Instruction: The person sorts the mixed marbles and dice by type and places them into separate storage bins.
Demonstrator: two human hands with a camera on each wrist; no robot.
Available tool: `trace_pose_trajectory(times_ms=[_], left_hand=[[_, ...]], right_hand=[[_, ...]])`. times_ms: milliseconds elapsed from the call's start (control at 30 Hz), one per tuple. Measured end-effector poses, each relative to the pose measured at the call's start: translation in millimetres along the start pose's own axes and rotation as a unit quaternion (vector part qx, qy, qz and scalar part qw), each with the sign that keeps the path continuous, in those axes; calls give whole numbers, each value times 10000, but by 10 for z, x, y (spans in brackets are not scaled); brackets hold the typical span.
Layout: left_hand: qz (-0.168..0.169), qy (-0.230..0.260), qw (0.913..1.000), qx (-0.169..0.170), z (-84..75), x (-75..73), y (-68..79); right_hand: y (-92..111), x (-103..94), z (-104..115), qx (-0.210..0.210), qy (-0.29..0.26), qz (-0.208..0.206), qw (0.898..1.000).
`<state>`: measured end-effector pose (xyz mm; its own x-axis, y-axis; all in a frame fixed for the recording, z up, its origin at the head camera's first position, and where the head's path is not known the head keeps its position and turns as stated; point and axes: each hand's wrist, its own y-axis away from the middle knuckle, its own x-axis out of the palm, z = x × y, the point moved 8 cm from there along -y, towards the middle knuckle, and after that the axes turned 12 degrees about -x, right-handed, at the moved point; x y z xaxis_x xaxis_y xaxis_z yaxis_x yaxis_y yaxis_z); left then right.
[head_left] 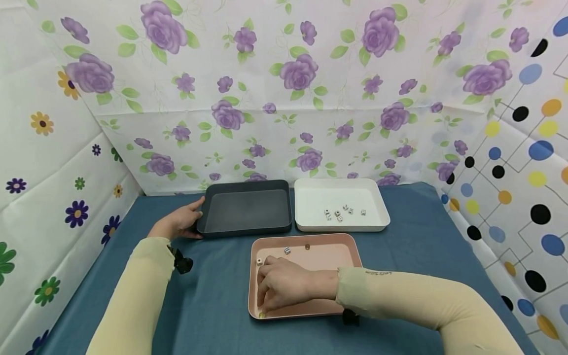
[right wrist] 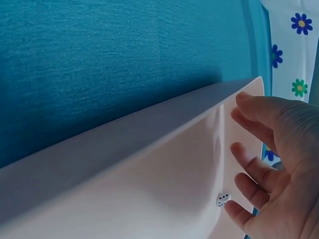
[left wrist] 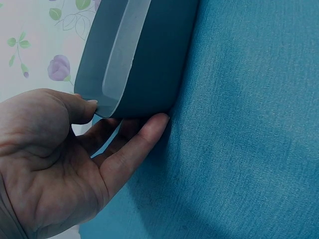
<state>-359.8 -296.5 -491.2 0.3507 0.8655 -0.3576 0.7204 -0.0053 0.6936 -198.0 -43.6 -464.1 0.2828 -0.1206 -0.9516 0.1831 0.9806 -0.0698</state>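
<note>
The left hand [head_left: 182, 223] holds the left end of a dark grey tray [head_left: 246, 230], its thumb at the rim and its fingers against the outer wall [left wrist: 154, 74]. Inside a pink tray [head_left: 306, 240], the right hand [head_left: 284, 283] reaches down to the near left corner. A small yellow die [head_left: 262, 314] shows right at its fingertips; I cannot tell whether they pinch it. Near the other fingers lies a white die [right wrist: 223, 200] against the tray wall. Another white die [head_left: 287, 250] and a brown die [head_left: 307, 246] lie toward the far side.
At the back right stands a white tray [head_left: 306, 222] with several white dice [head_left: 338, 215] in it, close beside the dark tray. A blue cloth [head_left: 213, 296] covers the table. Patterned sheets [head_left: 275, 133] hang behind and on both sides.
</note>
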Motion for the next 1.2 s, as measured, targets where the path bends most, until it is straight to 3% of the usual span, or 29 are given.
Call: trace_pose_trajectory(times_ms=[567,1200], left_hand=[[-37,52,10000,-40,19,-12,-52],[-14,4,10000,-2,18,-16,-50]], right_hand=[[-60,106,43,-59,-133,335,9993],[-82,110,83,-236,249,402,9986]])
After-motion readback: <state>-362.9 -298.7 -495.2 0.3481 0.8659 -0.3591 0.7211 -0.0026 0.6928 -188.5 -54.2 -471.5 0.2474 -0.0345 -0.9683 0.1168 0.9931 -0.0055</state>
